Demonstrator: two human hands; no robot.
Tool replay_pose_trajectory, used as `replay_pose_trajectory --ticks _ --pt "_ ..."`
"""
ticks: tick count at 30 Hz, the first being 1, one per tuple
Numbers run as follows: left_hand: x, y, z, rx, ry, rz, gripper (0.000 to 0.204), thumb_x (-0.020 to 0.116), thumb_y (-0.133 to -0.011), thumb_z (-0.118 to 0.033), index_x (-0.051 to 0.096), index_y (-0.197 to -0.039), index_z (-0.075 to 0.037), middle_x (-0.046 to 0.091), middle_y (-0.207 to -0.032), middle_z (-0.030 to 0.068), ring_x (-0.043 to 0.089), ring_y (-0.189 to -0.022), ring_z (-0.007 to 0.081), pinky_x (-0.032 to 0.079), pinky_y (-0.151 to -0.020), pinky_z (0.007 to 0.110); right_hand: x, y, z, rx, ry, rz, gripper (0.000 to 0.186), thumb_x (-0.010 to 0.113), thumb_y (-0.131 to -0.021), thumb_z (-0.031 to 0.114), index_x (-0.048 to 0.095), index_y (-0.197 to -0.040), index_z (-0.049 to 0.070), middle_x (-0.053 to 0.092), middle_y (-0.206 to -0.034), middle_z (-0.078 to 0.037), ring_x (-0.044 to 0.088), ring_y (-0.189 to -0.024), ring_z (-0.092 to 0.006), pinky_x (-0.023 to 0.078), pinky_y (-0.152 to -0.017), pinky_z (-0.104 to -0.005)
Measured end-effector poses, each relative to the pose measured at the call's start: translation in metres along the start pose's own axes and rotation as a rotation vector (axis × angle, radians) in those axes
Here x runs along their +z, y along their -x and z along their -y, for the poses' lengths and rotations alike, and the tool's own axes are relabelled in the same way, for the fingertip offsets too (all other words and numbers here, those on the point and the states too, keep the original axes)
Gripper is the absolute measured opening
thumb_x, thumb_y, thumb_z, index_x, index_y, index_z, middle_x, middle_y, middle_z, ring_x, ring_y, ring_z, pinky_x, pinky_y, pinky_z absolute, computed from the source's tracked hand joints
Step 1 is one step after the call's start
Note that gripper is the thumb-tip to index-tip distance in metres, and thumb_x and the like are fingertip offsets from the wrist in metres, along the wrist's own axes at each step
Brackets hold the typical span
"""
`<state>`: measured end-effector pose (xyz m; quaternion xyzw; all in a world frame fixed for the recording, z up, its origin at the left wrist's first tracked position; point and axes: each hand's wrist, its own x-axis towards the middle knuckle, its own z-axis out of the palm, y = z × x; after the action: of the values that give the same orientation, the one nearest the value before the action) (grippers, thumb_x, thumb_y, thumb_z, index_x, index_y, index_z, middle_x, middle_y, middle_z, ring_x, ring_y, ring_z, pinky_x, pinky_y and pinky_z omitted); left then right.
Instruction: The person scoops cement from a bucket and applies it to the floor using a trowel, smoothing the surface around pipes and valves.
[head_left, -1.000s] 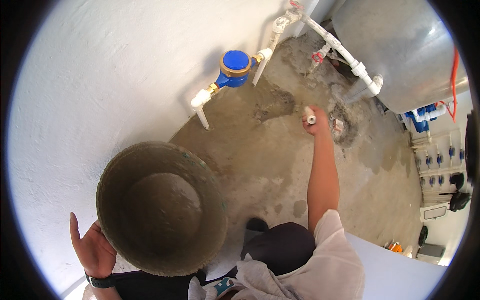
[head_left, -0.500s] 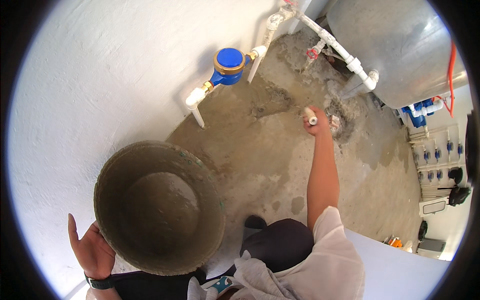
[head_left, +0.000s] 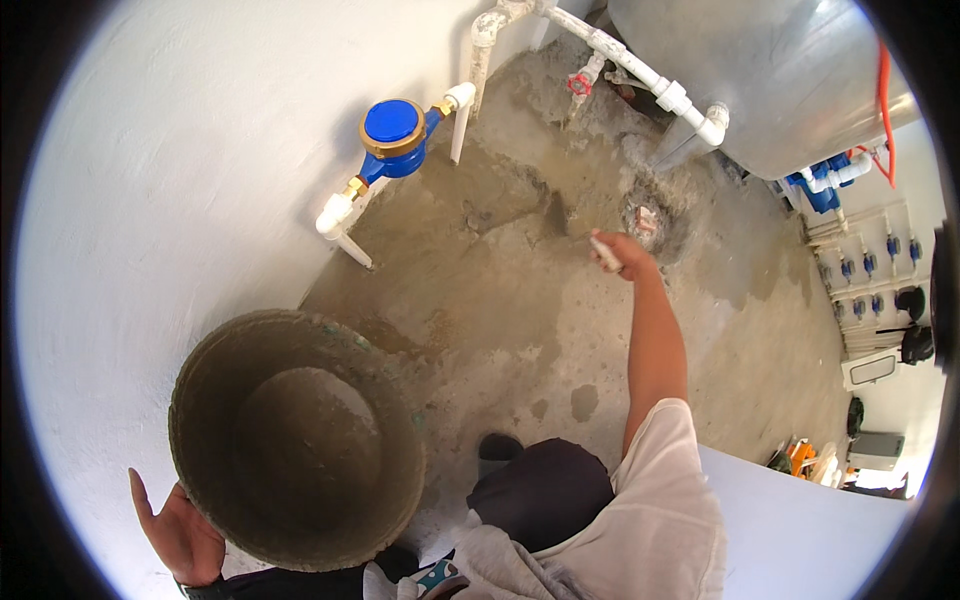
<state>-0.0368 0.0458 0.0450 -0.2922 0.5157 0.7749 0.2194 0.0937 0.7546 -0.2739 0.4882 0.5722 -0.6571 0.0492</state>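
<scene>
A round tub point(head_left: 300, 540), coated with grey cement, is tilted at the lower left, with wet residue at its bottom. My left hand point(head_left: 188, 535) supports its outer left side, thumb stuck out and fingers partly hidden behind the wall. Reaching out over the floor, my right hand point(head_left: 628, 257) is closed round the pale handle of a trowel point(head_left: 606, 254). The trowel's dark blade seems to rest on wet cement point(head_left: 505, 205) near the white wall. Just right of that hand is a rough hollow point(head_left: 648, 222) with a broken reddish piece in it.
A blue water meter point(head_left: 393, 140) on white pipes stands along the wall point(head_left: 180, 180). A white pipe point(head_left: 620, 50) with a red-handled valve point(head_left: 579, 84) runs to a large metal tank point(head_left: 760, 80). More meters point(head_left: 870, 265) line the far right wall. My knee point(head_left: 545, 495) is close by.
My view has shifted, so the meter and tub appear farther left. My right hand has turned, the trowel handle now pointing differently, and the blade has come into view. My left hand stays at the tub.
</scene>
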Motion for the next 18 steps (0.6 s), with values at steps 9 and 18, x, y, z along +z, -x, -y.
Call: replay_pose_trajectory --ticks 9,18 --pt "-0.01 -0.009 -0.004 -0.046 -0.06 0.276 0.085 0.042 -0.103 -0.069 0.045 -0.149 0.002 0.058 -0.149 0.0182 0.057 -0.134 0.035 0.042 -0.116 0.054 -0.006 0.023 -0.001 -0.065 -0.027 0.19 0.032 0.071 -0.1 0.034 0.066 -0.098 0.002 0.067 -0.075 -0.01 0.057 -0.053 -0.0152 0.042 -0.046 -0.0304" --pt "-0.005 0.0 -0.025 -0.247 -0.081 0.137 0.087 0.043 -0.099 -0.074 0.057 -0.13 0.006 0.067 -0.131 0.0216 0.064 -0.122 0.0339 0.051 -0.104 0.052 0.062 0.073 -0.02 0.088 -0.177 0.095 0.036 0.071 -0.1 0.039 0.067 -0.095 0.004 0.064 -0.07 -0.009 0.056 -0.05 -0.0173 0.041 -0.045 -0.033"
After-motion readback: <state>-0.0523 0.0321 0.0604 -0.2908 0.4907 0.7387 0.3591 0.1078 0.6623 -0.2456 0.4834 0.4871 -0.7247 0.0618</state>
